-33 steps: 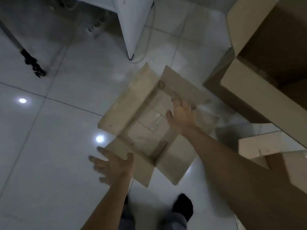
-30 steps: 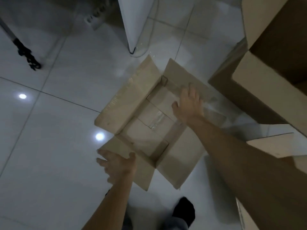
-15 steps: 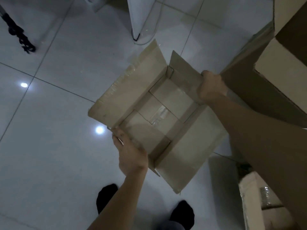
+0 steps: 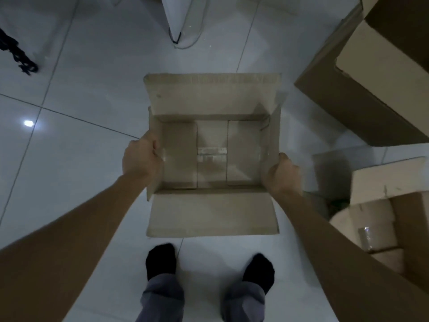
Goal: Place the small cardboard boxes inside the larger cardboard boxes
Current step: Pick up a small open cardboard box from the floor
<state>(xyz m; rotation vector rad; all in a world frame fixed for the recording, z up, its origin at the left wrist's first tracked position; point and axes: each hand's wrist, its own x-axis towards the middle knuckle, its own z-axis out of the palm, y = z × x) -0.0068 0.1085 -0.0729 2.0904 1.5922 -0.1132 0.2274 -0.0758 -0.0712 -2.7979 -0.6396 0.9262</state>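
An open cardboard box (image 4: 211,101) is held above the white tiled floor, squared to me, with its four flaps spread out. Its inside is bare, showing taped bottom flaps. My left hand (image 4: 140,156) grips the box's left wall, fingers curled over the rim. My right hand (image 4: 279,174) grips the right wall the same way. A bigger open cardboard box (image 4: 380,73) stands at the upper right. Lower right, another open carton (image 4: 383,182) holds a smaller pale taped box (image 4: 366,226).
My two feet in black socks (image 4: 161,261) stand on the floor just below the held box. A white furniture leg with a cable (image 4: 180,22) is at the top centre. A black stand foot (image 4: 18,59) is at the far left.
The box lay tilted on the floor with my hands reaching for it. Both hands took hold of its sides, lifted it and turned it square to me.
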